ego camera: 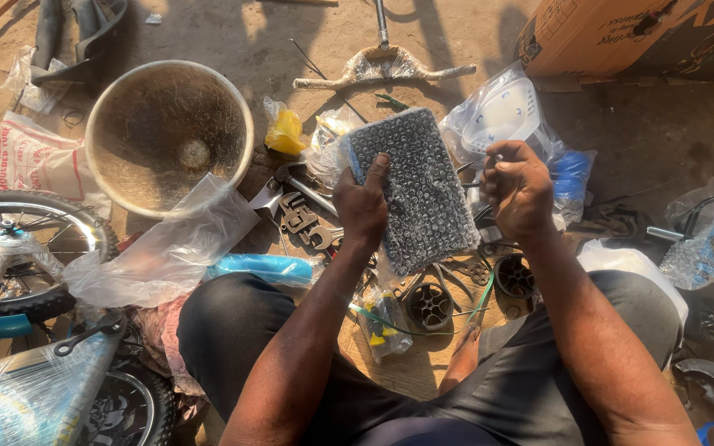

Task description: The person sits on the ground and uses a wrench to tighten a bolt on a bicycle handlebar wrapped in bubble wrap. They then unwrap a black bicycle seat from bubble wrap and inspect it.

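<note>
Two hands hold a bubble-wrapped slab above the cluttered floor.
The left hand (363, 206) has its fingers closed around the bubble-wrapped slab (416, 192) at its left edge; the right hand (516, 190) pinches with narrow fingers at its right edge. Wrenches (303, 223) lie below, a metal bowl (167, 136) farther left.

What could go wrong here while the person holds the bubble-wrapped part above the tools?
1. The left hand grips only one edge of the bubble-wrapped part, and the right hand touches its other side; the smooth wrap may slip, dropping it onto the wrenches.
2. Loose plastic bags and small black round parts crowd the ground, so pieces could get lost.
</note>
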